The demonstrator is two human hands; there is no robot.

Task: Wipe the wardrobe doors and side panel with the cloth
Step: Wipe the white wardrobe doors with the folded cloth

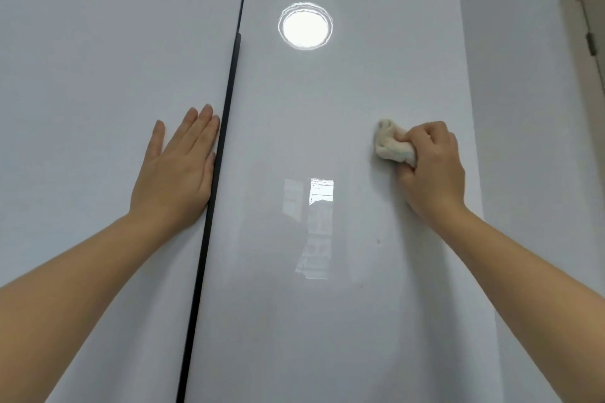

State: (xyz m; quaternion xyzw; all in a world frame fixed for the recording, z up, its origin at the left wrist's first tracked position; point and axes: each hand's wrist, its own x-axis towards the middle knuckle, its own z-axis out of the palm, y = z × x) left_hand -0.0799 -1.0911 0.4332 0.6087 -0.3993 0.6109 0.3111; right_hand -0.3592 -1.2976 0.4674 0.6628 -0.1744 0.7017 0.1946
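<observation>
Head view, looking straight at two glossy pale grey wardrobe doors. Left wardrobe door (98,75) and right wardrobe door (327,108) meet at a narrow dark vertical gap; a thin black strip handle (226,127) runs along it from roughly upper third downward.

Left hand (176,170): flat on the left door, fingers straight and together, palm pressed to the panel, little-finger side just beside the black strip. Holds nothing.

Right hand (429,167): fingers curled tight round a small crumpled cream-white cloth (391,142), pressing it against the right door near that door's right edge. Cloth bunched into a wad, protruding from the thumb side of the fist, in contact with the panel.

Reflections on the right door: a bright round ceiling light (305,26) above, a rectangular window shape (312,226) below centre. A few small dark specks (378,241) on the panel below the cloth.

Right of the wardrobe: plain grey-white wall (523,108); at far right, part of a beige door frame (586,42) with a hinge.
</observation>
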